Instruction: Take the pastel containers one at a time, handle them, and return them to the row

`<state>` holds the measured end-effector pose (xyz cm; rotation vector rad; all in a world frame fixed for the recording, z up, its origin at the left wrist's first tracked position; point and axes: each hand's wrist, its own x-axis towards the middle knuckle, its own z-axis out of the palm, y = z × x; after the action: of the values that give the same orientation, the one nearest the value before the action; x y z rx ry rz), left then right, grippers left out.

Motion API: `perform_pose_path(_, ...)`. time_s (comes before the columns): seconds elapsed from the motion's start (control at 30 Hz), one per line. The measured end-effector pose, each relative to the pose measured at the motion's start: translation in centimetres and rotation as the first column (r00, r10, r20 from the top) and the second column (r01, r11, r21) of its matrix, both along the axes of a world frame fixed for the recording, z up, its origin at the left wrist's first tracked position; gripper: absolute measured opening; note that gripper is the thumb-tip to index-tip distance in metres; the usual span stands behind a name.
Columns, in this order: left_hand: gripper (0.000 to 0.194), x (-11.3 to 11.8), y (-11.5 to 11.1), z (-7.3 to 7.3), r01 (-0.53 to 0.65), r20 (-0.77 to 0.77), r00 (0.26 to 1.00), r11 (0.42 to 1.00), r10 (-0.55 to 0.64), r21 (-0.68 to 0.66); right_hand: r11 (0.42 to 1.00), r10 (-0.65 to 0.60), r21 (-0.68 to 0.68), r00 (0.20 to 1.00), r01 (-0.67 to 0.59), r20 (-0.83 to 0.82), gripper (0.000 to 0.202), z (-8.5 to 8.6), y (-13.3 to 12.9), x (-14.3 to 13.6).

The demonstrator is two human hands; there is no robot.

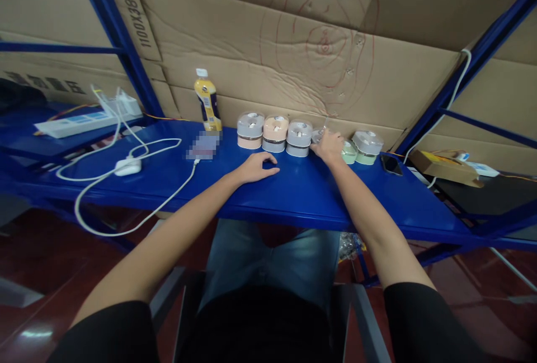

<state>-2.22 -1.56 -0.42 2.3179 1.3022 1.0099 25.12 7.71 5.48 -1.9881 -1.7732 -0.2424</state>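
The right hand (330, 146) is at a grey tub (316, 136) in the row along the table's (302, 189) back edge; I cannot tell whether its fingers grip. The hand partly hides the tub, so its long axis is unclear. Just left, three stacks (274, 128) stand upright, lids up. The left hand (254, 168) is empty, thumb and fingers loosely apart.

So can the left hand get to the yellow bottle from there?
Probably yes: the left hand looks empty, and bare blue table lies between it and the yellow bottle. The way runs between the leftmost container stack and a blurred-out patch.
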Motion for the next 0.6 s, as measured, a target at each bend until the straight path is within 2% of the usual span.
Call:
perform_pose_path(0.13, 0.04, 0.0, 0.1, -0.1, 0.001, -0.005, 1.0, 1.0, -0.001, 0.009, 0.998, -0.033, -0.059, 0.997, 0.037, 0.075, 0.087, -0.6, -0.4, -0.6)
perform_pose_path(0.3, 0.04, 0.1, 0.2, -0.2, 0.01, -0.004, 1.0, 1.0, -0.01, 0.025, 0.996, -0.041, -0.077, 0.996, 0.048, 0.081, 0.091, -1.5, -0.3, -0.8)
perform_pose_path(0.47, 0.037, 0.0, 0.2, -0.2, 0.009, -0.008, 1.0, 1.0, -0.009, 0.03, 0.994, 0.025, -0.109, 0.997, -0.016, 0.079, 0.092, -1.1, -0.3, -0.3)
perform_pose_path(0.53, 0.037, 0.0, 0.3, -0.2, 0.01, -0.01, 1.0, 0.999, -0.009, 0.031, 0.996, 0.034, -0.083, 0.997, -0.028, 0.071, 0.087, -0.6, -0.4, 0.0)
perform_pose_path(0.6, 0.038, 0.0, 0.3, -0.2, 0.009, -0.01, 1.0, 0.999, -0.009, 0.034, 0.997, 0.079, 0.016, 0.993, -0.081, 0.088, 0.081, -0.1, -0.5, 0.1)
